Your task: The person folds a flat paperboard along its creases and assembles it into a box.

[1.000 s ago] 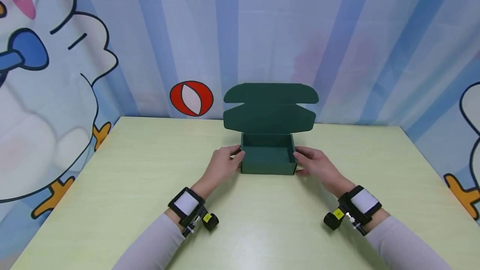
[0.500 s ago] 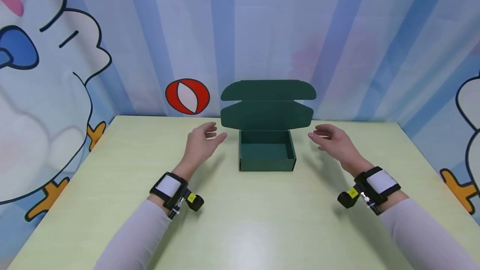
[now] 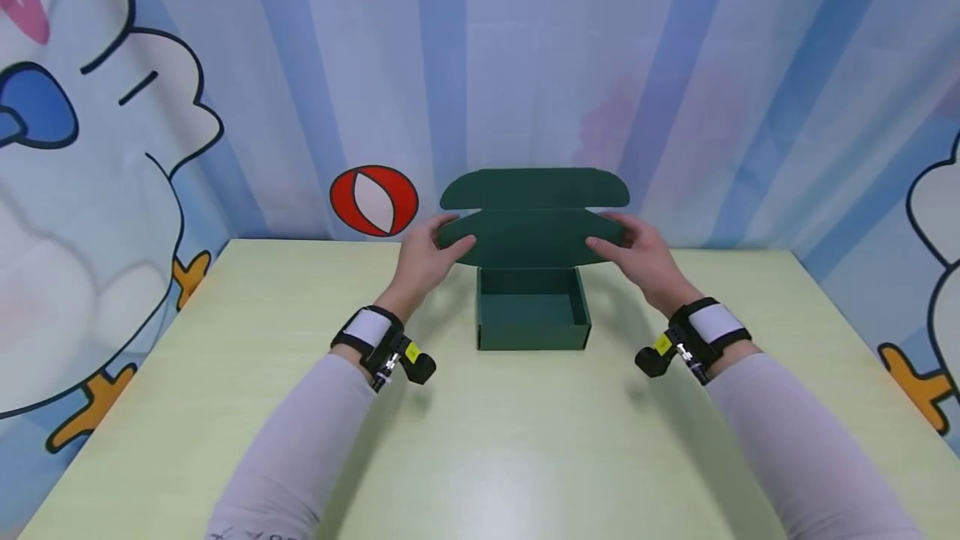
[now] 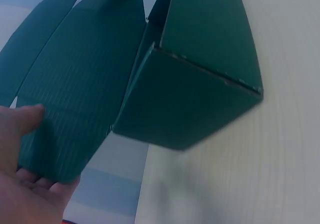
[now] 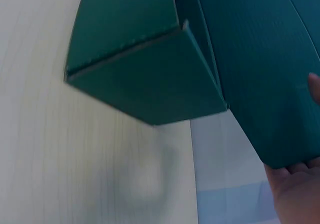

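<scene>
A dark green cardboard box stands on the table with its lid raised at the back; the part of its inside that shows is bare. My left hand grips the lid's left side flap, thumb on the inner face and fingers behind. On the opposite flap, my right hand holds on the same way. The left wrist view shows the left thumb on the ribbed green board, fingertips curled under its edge. In the right wrist view the right hand has its fingers behind the flap.
The pale wooden table reaches back to a blue striped curtain right behind the lid. A red and white ball is printed on that curtain. Cartoon figures are printed on the side cloths. Each wrist wears a strapped camera.
Both hands let go of the box's lower sides, moved apart and up, then came inward onto the lid's side flaps. The box itself looks unmoved on the table, its lid still raised.
</scene>
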`<state>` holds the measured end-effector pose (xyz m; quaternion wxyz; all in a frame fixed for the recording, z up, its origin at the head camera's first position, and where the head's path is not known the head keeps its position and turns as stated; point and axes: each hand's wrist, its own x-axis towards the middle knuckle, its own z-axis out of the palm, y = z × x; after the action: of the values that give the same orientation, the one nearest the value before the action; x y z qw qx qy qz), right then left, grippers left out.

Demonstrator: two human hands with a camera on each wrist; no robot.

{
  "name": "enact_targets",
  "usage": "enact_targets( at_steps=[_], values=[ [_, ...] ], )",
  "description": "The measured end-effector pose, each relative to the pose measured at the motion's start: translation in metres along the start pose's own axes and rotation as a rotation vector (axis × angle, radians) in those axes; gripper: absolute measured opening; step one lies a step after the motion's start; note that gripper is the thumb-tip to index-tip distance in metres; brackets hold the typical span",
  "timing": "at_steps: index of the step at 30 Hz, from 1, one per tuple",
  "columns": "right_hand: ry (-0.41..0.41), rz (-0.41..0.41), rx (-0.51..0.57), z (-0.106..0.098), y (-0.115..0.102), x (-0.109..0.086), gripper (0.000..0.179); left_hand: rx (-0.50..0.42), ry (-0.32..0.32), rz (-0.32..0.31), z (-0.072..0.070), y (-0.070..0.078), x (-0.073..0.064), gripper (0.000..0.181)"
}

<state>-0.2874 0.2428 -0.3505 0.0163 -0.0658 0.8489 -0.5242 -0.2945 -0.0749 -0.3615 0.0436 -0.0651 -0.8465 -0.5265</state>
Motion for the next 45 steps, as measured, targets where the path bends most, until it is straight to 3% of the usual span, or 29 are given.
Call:
enact_targets(
  at_steps=[4,9,18,22,35,45],
  values=[
    [0.076,-0.046,-0.004,0.006,0.001,0.002,0.044,0.03,0.031,0.023,0.007,0.003,0.001,0.046],
    [0.081,-0.087,0.021,0.005,0.005,-0.001,0.032,0.066,0.033,0.044,0.01,0.005,-0.002,0.043],
    [0.078,-0.117,0.037,0.007,0.007,-0.01,0.034,0.037,0.036,0.075,0.021,0.006,-0.013,0.025],
    [0.111,-0.104,0.037,0.01,0.008,-0.013,0.036,0.028,0.064,0.095,0.025,0.005,-0.016,0.026],
    [0.244,-0.098,0.019,0.027,0.011,-0.017,0.04,-0.018,0.11,0.052,0.037,0.008,-0.022,0.035],
    [0.344,-0.165,-0.026,0.039,0.01,-0.022,0.034,-0.056,0.145,0.073,0.044,0.011,-0.025,0.038]
  ],
)
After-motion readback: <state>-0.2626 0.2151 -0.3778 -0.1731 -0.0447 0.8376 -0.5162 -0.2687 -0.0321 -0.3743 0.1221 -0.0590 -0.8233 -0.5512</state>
